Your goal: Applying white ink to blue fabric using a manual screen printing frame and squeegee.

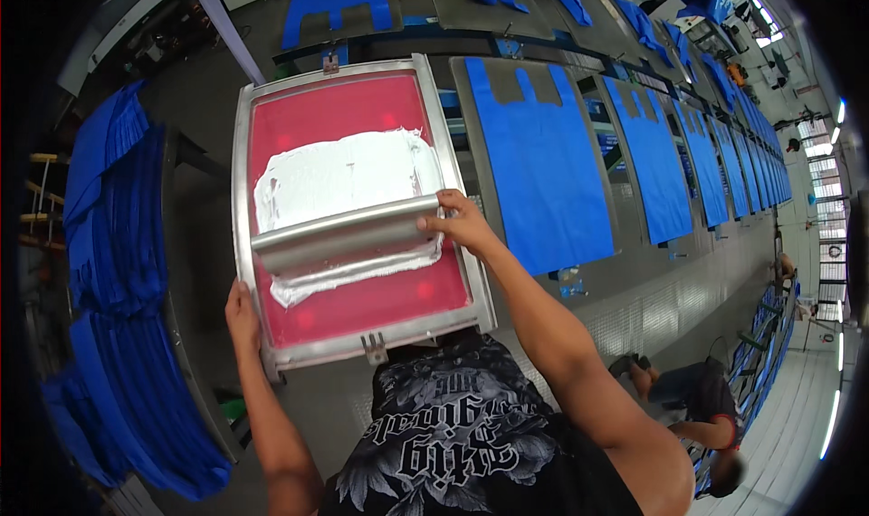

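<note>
Nearest the viewer, a black printed shirt [444, 416] is seen, with bare forearms extended forward on either side. The left hand [242, 315] is placed against the near left side of a metal screen frame [242, 199]; its fingers are partly hidden at the rail, and how tightly they are closed cannot be told. By the right hand [460, 222] the right end of a long metal squeegee [348, 240] is gripped, thumb on the near face and fingers bent over the upper edge. The squeegee is laid crosswise over the red mesh [335, 109], within the frame and directly before the body; white ink [339, 172] is spread broadly beyond it, with a narrower ragged band on its near side. The step in hand is judged to be the working of ink across the screen, though the direction of stroke cannot be told. For the next move, an even tilt and pressure along the blade would be called for, with the frame kept steady, since the squeegee is held at one end only. To the left, blue pieces [118, 199] are hung in folds; to the right, a notched blue sheet [543, 172] is laid on a grey board [505, 83], similar ones being ranged beyond. Farther off, a co-worker [706, 394] is seen at lower right.
</note>
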A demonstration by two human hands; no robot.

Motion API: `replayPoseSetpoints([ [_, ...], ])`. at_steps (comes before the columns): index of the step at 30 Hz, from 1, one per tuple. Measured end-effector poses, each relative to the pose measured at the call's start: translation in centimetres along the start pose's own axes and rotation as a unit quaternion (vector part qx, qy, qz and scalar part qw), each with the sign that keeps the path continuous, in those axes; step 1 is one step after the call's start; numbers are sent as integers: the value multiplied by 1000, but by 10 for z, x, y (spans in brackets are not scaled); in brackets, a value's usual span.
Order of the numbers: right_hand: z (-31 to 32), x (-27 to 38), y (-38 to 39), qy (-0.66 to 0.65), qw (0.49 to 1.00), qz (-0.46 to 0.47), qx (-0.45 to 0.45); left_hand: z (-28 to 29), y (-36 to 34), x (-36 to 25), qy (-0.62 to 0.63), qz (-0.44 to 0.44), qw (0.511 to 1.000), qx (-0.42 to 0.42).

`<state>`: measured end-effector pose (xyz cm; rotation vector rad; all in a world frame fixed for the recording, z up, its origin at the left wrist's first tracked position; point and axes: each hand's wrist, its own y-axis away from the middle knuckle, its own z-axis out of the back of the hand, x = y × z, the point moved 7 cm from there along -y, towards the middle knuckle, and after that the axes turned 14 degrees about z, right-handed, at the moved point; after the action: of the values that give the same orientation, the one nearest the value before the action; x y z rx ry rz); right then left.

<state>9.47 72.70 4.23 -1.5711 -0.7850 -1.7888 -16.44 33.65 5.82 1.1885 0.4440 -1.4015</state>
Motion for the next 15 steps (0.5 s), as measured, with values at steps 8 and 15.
replayPoseSetpoints([
  [8, 199, 28, 60, 37, 997, 10, -61, -159, 97, -42, -3, -25, 998, 60],
  [15, 361, 2, 74, 73, 995, 2, -69, -332, 168, -64, 25, -22, 997, 65],
])
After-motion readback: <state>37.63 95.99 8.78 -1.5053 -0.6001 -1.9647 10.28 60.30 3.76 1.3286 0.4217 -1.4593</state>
